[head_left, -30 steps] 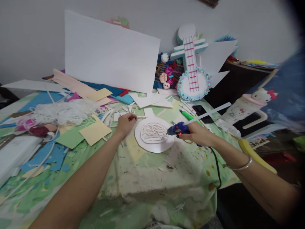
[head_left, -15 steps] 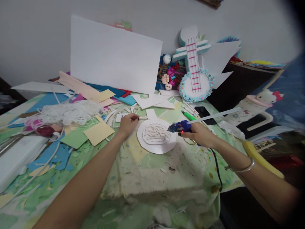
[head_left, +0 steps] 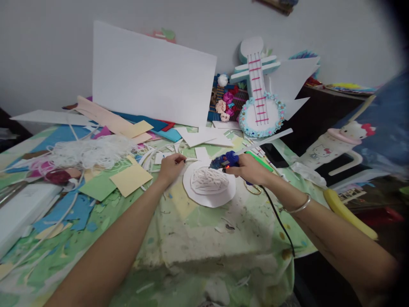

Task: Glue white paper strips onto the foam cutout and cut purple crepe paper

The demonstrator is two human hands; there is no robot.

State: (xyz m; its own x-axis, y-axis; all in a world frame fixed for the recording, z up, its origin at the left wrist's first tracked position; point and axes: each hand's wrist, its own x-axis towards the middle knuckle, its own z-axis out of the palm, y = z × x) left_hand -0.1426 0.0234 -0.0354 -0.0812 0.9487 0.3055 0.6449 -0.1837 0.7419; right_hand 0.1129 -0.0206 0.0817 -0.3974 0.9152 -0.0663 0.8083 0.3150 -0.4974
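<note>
And now the right hand (head_left: 251,168), wrapped round the blue plastic glue gun (head_left: 229,159), has swung left over the far side of the round white disc (head_left: 209,201) mid-bench (head_left: 223,243), bringing it closer to the thin white strip (head_left: 191,160) the left hand (head_left: 172,167) pinches.

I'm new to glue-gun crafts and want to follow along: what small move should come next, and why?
Probably squeeze a small dab of glue onto the far edge of the white mound: the right hand holds the glue gun with its tip by that edge, and the left hand seems to pinch a thin white strip nearby.
</note>
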